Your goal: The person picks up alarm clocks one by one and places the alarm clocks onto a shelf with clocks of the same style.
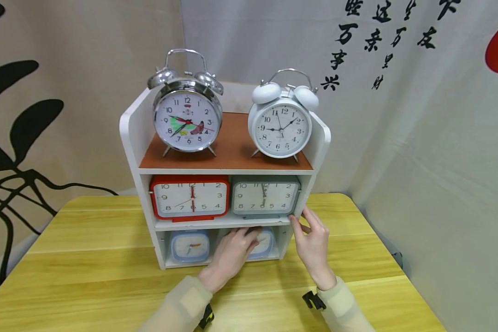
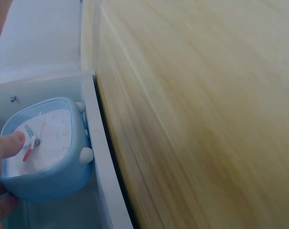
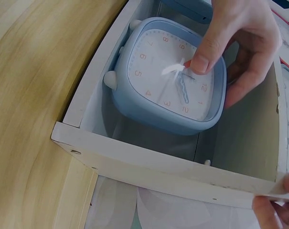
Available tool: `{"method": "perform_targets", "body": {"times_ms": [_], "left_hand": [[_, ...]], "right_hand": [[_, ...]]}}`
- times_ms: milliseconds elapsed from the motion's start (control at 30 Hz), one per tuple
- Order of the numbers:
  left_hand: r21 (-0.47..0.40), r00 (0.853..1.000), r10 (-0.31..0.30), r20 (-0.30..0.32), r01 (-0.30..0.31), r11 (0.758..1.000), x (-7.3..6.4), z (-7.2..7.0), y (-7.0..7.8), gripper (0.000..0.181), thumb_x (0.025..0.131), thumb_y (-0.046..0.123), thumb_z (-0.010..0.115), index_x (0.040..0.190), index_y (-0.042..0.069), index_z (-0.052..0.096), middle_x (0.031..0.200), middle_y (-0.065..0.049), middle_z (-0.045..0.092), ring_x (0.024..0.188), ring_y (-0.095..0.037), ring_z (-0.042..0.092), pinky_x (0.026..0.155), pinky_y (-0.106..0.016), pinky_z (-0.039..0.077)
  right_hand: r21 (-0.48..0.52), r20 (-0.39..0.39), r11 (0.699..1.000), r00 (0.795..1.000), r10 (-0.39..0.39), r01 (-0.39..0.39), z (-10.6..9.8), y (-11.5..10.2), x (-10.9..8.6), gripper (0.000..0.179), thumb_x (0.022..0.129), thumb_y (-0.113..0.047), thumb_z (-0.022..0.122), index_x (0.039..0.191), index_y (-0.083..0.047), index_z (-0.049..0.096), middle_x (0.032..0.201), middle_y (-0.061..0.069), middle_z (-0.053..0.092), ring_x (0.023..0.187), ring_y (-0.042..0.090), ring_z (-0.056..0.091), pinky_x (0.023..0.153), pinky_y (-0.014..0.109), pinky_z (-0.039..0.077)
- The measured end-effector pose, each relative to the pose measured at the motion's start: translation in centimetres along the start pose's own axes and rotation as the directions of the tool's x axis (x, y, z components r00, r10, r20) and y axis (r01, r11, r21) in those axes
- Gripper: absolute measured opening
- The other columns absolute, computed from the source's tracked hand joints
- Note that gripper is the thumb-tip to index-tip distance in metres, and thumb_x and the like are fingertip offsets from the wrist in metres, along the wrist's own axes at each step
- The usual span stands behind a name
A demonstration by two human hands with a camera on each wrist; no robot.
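On the bottom level of a white shelf unit point(image 1: 126, 124), my left hand point(image 1: 234, 249) grips a light blue alarm clock point(image 3: 168, 78). Its thumb point(image 2: 11, 144) presses across the clear front, while the other fingers reach over the top and behind. Small white feet point(image 3: 111, 80) stick out from the clock's underside. My right hand point(image 1: 313, 244) holds the unit's right side panel, thumb at the front edge by the middle board and fingers round the outside. A second light blue clock point(image 1: 189, 246) stands at the left of the same level.
A red clock point(image 1: 174, 203) and a grey-green clock point(image 1: 253, 203) fill the middle level. On the brown top board stand a silver twin-bell clock point(image 1: 186, 120) and a white twin-bell clock point(image 1: 280, 129). The unit rests on a wooden table point(image 1: 87, 244) before a curtain point(image 1: 249, 37).
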State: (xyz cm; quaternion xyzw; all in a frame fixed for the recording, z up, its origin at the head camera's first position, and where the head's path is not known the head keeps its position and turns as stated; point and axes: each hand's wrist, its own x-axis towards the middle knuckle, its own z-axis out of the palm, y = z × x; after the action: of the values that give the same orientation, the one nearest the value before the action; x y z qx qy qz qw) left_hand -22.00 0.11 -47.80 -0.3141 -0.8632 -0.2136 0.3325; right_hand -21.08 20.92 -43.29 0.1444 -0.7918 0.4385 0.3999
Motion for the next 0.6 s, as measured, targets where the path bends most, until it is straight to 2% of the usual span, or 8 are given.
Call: {"method": "perform_targets", "body": {"times_ms": [600], "left_hand": [[0.005,1.0,-0.013,0.015,0.013,1.0,0.16,0.12,0.22,0.035,0.09,0.021,0.082,0.124,0.019,0.076,0.12,-0.003,0.075,0.098,-0.028,0.074,0.071,-0.036,0.064]], "right_hand": [[-0.006,-0.003,1.0,1.0,0.004,-0.004,-0.01,-0.07,0.07,0.043,0.093,0.007,0.072,0.136,0.005,0.067,0.123,0.026,0.075,0.104,0.039,0.074,0.077,0.004,0.055]]}}
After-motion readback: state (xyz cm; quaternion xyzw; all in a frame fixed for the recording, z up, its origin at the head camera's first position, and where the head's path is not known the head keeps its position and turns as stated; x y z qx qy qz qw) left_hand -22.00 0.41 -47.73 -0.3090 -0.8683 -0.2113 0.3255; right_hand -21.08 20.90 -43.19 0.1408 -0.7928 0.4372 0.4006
